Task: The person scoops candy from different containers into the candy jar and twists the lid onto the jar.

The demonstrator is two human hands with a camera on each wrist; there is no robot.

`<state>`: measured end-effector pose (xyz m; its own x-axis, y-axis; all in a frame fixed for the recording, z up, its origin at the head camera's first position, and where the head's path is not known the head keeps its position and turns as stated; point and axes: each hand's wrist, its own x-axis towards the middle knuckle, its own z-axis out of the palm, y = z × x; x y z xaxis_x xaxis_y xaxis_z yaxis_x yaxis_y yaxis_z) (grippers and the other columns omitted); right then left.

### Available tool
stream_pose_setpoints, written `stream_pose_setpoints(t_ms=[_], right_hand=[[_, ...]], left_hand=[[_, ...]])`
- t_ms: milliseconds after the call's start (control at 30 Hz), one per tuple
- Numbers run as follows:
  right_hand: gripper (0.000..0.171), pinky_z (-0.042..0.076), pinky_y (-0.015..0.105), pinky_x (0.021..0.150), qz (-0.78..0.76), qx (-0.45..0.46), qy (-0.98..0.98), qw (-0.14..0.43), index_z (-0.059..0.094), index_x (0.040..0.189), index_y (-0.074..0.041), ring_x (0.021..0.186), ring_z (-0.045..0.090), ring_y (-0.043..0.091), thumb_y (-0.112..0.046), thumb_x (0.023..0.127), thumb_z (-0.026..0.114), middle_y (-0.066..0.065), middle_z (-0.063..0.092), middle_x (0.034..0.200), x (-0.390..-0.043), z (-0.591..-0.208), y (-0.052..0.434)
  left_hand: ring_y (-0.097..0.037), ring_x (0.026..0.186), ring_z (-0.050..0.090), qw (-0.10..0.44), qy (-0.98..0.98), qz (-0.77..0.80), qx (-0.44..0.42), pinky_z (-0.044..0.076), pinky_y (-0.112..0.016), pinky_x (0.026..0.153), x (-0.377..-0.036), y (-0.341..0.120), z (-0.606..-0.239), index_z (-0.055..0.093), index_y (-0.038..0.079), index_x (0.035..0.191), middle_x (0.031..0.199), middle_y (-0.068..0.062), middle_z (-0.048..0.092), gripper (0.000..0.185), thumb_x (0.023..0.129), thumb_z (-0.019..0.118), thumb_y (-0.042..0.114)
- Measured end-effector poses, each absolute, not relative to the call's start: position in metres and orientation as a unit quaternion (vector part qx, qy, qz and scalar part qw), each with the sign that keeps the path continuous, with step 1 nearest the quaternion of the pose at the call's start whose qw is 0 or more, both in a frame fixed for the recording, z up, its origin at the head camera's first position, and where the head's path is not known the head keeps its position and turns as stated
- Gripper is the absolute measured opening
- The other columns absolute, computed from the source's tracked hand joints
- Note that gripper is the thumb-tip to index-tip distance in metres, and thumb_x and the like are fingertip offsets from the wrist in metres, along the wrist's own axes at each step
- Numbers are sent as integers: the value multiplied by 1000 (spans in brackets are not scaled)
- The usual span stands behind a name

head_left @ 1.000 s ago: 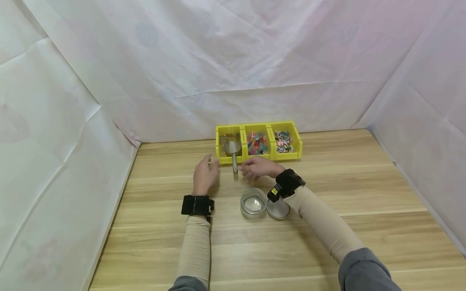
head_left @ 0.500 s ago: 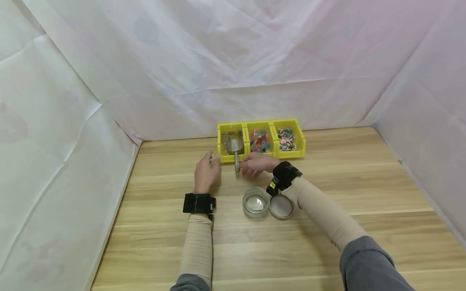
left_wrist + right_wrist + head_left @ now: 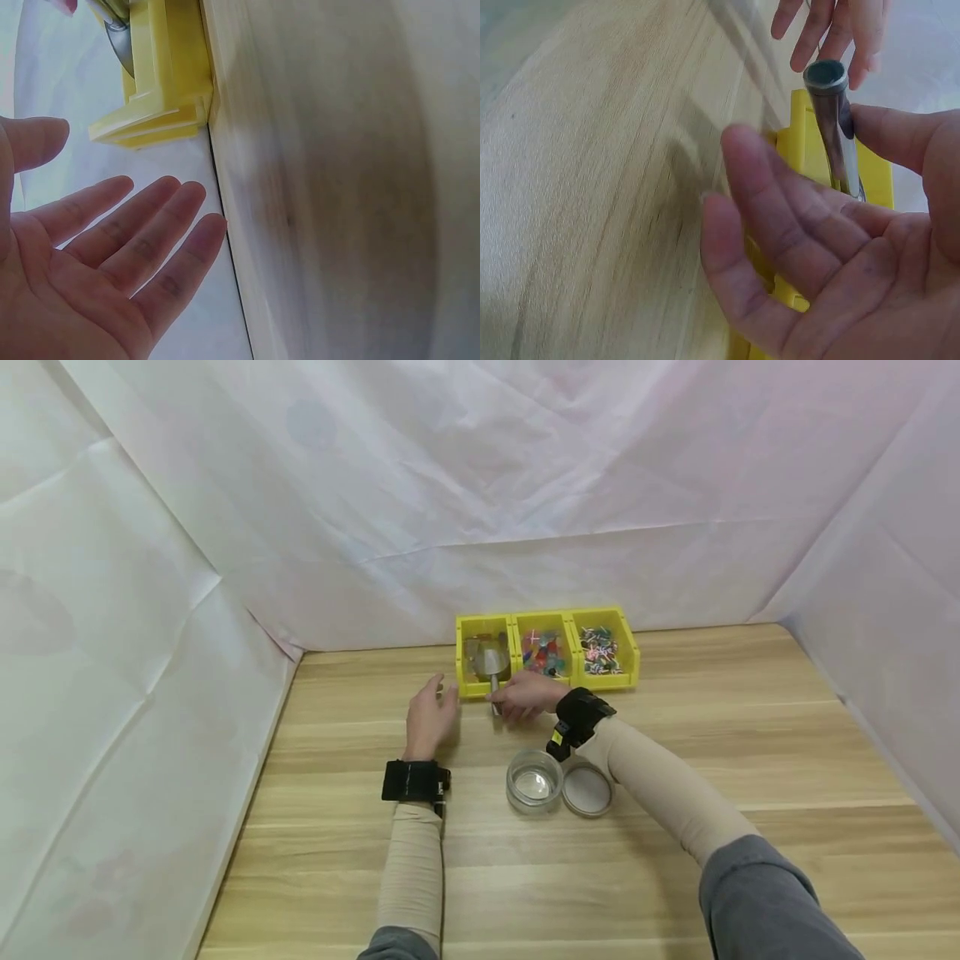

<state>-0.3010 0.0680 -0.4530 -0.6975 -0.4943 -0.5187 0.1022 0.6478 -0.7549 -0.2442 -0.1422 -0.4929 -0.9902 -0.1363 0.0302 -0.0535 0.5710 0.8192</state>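
A metal scoop (image 3: pixel 491 662) lies with its bowl in the left yellow bin (image 3: pixel 472 690), its handle (image 3: pixel 835 127) sticking out over the front lip. My right hand (image 3: pixel 527 695) holds that handle, thumb against one side and index finger close to the other; the remaining fingers curl loosely in the right wrist view. My left hand (image 3: pixel 431 720) is beside the left bin's front corner, holding nothing. Its fingers (image 3: pixel 142 255) are spread and relaxed in the left wrist view, apart from the bin.
The middle bin (image 3: pixel 546 653) holds colourful pieces, and the right bin (image 3: pixel 602 652) holds small striped pieces. Nearer me stand an open glass jar (image 3: pixel 534 783) and its round lid (image 3: pixel 587 790) on the wooden table (image 3: pixel 337 860). White cloth (image 3: pixel 480 485) hangs behind and at both sides.
My right hand has moved slightly left onto the scoop's handle, and its thumb now lies across it. My left hand stays beside the bin. The whole head view has shifted a little.
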Motion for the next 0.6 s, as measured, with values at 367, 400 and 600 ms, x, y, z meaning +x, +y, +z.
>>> stream_pose_setpoints(t_ms=[367, 400, 600], right_hand=[[33, 59, 44, 84, -506, -77, 764, 394, 65, 114, 11, 70, 70, 18, -18, 101, 56, 14, 72, 84, -298, -448, 70], [34, 58, 45, 86, -515, -79, 757, 395, 63, 117, 13, 70, 70, 18, -16, 102, 55, 14, 71, 86, -298, -447, 70], [33, 50, 51, 99, -544, -91, 739, 386, 61, 120, 16, 80, 69, 19, -11, 103, 52, 17, 71, 94, -297, -444, 76]], left_hand=[[-36, 121, 59, 43, -873, -485, 32, 48, -50, 102, -248, -136, -494, 46, 5, 146, 137, -22, 57, 52, 103, 48, 36], [-36, 121, 59, 42, -872, -488, 31, 48, -50, 102, -247, -136, -493, 46, 5, 146, 137, -22, 57, 52, 103, 49, 36], [-36, 124, 58, 32, -867, -497, 27, 47, -50, 103, -248, -137, -490, 46, 5, 146, 138, -22, 56, 53, 103, 49, 37]])
